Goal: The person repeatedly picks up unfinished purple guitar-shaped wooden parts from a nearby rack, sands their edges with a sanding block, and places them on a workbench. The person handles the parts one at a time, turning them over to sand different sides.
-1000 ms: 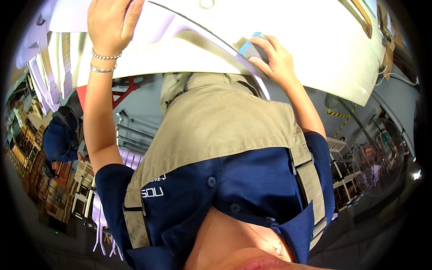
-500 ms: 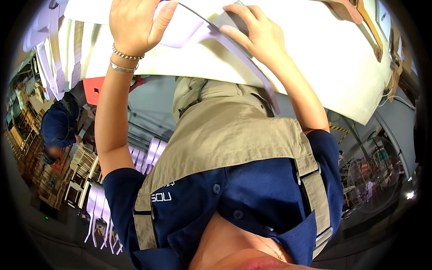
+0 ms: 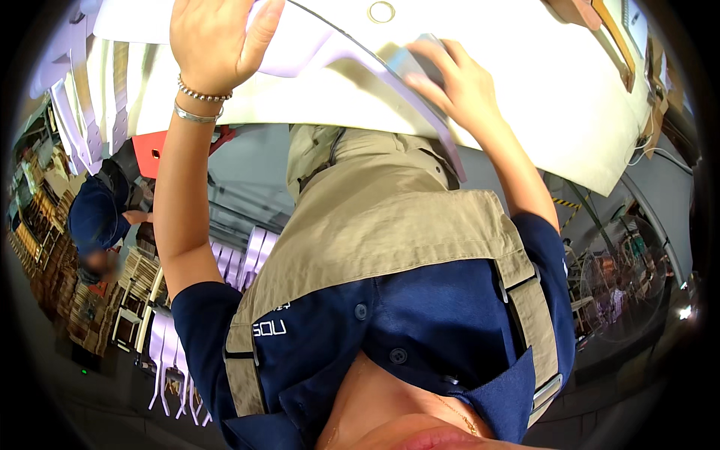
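A lilac-painted furniture part (image 3: 341, 54) lies on the pale covered table, and its long narrow leg (image 3: 420, 105) sticks out past the near edge towards my apron. My right hand (image 3: 466, 88) is closed round a grey block (image 3: 425, 61) that looks like a sanding block, pressed to the leg's edge; motion blurs it slightly. Flat on the part's left side rests my left hand (image 3: 214, 41), thumb spread and nothing gripped. The upper frame edge cuts off its fingertips.
Brown wooden pieces (image 3: 619, 45) lie at the table's (image 3: 547, 105) far right, and a small ring (image 3: 381, 12) at the back. Lilac parts (image 3: 94, 97) hang on the left; others (image 3: 169, 352) stand lower left. A co-worker (image 3: 97, 210) bends at the left; a fan (image 3: 626, 277) stands right.
My right hand has slid the grey block along the leg's edge, to the right and nearer to me. My left hand has shifted slightly left in view. The ring at the back has come into sight.
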Demonstrator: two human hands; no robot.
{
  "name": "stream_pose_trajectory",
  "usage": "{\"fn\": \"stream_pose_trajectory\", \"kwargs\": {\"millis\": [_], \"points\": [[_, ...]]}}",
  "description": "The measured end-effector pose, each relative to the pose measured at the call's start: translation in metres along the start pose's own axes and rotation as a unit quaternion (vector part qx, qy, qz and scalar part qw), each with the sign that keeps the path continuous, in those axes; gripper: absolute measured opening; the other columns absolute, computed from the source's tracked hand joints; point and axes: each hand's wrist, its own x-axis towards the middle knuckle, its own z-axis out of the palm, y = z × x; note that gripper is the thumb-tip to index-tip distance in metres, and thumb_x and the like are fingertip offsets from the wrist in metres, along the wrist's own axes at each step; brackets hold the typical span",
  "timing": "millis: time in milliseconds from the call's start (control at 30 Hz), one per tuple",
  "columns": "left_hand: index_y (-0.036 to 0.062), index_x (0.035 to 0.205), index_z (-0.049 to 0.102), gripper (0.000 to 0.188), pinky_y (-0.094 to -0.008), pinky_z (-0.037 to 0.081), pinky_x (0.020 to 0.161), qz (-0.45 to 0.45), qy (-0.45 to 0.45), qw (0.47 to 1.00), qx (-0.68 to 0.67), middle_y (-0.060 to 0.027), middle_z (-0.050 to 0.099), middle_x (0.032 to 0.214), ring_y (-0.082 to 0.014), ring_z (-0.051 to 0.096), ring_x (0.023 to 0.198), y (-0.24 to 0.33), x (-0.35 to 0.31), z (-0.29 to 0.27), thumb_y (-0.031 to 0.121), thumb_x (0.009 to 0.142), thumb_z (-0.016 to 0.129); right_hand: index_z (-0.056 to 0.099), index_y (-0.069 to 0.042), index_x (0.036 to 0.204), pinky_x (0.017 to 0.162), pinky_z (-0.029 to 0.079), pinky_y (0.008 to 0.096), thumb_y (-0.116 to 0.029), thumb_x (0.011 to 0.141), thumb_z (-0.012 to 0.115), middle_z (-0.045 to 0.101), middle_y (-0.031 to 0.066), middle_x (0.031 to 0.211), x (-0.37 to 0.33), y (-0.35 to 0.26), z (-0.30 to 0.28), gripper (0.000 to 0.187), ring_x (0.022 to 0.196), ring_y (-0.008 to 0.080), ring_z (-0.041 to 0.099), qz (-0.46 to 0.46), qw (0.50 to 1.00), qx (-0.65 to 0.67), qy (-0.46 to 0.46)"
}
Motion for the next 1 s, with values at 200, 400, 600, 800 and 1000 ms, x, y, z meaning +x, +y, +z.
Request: {"fn": "stream_pose_trajectory", "kwargs": {"millis": [200, 400, 600, 800, 1000], "points": [[0.0030, 0.066, 0.051, 0.021, -0.0373, 0.037, 0.060, -0.005, -0.006, 1.000, 0.010, -0.0126, 0.048, 0.064, -0.0302, 0.045, 0.059, 0.007, 0.004, -0.004, 0.023, 0.074, 0.048, 0.057, -0.023, 0.106, 0.058, 0.050, 0.0342, -0.052, 0.077, 0.056, 0.056, 0.0100, 0.090, 0.023, -0.012, 0.008, 0.040, 0.070, 0.0260, 0.061, 0.009, 0.999, -0.002, 0.035], [0.0033, 0.067, 0.051, 0.021, -0.0373, 0.037, 0.060, 0.008, -0.002, 1.000, 0.019, -0.0125, 0.049, 0.065, -0.0297, 0.046, 0.059, 0.002, 0.003, -0.002, 0.023, 0.073, 0.048, 0.057, -0.023, 0.104, 0.055, 0.050, 0.0354, -0.053, 0.077, 0.055, 0.055, 0.0099, 0.088, 0.042, -0.028, 0.001, 0.041, 0.068, 0.0276, 0.061, 0.004, 0.998, 0.008, 0.062], [0.0034, 0.067, 0.051, 0.020, -0.0371, 0.037, 0.059, -0.008, -0.009, 1.000, 0.008, -0.0124, 0.049, 0.065, -0.0298, 0.046, 0.059, 0.002, 0.002, -0.001, 0.022, 0.072, 0.049, 0.057, -0.025, 0.104, 0.053, 0.049, 0.0336, -0.054, 0.076, 0.055, 0.056, 0.0088, 0.085, 0.044, -0.028, 0.006, 0.041, 0.065, 0.0251, 0.061, 0.016, 0.999, -0.027, 0.041], [0.0050, 0.075, 0.056, 0.023, -0.0380, 0.040, 0.074, 0.000, -0.047, 0.999, 0.026, -0.0081, 0.055, 0.072, -0.0268, 0.051, 0.067, 0.000, -0.001, -0.002, 0.024, 0.079, 0.044, 0.057, -0.023, 0.103, 0.052, 0.048, 0.0345, -0.056, 0.077, 0.052, 0.056, 0.0103, 0.085, 0.051, -0.026, 0.004, 0.042, 0.062, 0.0264, 0.060, -0.015, 0.997, -0.025, 0.071], [0.0050, 0.077, 0.058, 0.026, -0.0394, 0.042, 0.081, -0.019, -0.069, 0.996, 0.044, -0.0063, 0.058, 0.074, -0.0259, 0.055, 0.068, 0.003, -0.005, -0.007, 0.024, 0.081, 0.041, 0.056, -0.022, 0.108, 0.063, 0.049, 0.0349, -0.052, 0.079, 0.052, 0.056, 0.0093, 0.091, -0.022, 0.014, -0.002, 0.041, 0.079, 0.0248, 0.060, 0.021, 0.998, 0.020, -0.059]]}}
